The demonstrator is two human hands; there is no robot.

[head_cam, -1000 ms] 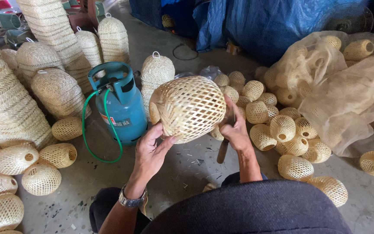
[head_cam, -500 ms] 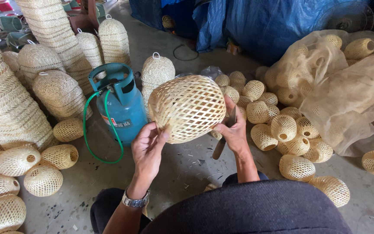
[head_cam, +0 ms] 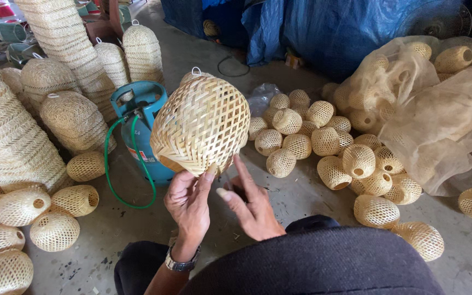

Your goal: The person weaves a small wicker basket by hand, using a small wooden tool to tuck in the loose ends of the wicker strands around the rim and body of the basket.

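Observation:
I hold up a woven bamboo basket shade [head_cam: 202, 124], rounded with a diamond weave, its open rim tilted down to the left. My left hand [head_cam: 188, 205], with a wristwatch, grips its lower edge with the fingertips. My right hand [head_cam: 251, 205] is just below and right of the basket, fingers spread, off the weave or barely brushing it. A dark stick-like thing lies on the floor behind my right hand, mostly hidden.
A teal gas cylinder [head_cam: 140, 131] with a green hose [head_cam: 117, 180] stands behind the basket. Small woven shades [head_cam: 323, 142] lie heaped on the concrete floor right, others under a sheer net [head_cam: 438, 120]. Tall stacks of shades [head_cam: 6, 136] line the left; a blue tarp [head_cam: 329, 33] hangs behind.
The basket has been lifted and turned, rim swinging down to the left. My right hand has come off its side and opened; my left hand has shifted to the lower edge.

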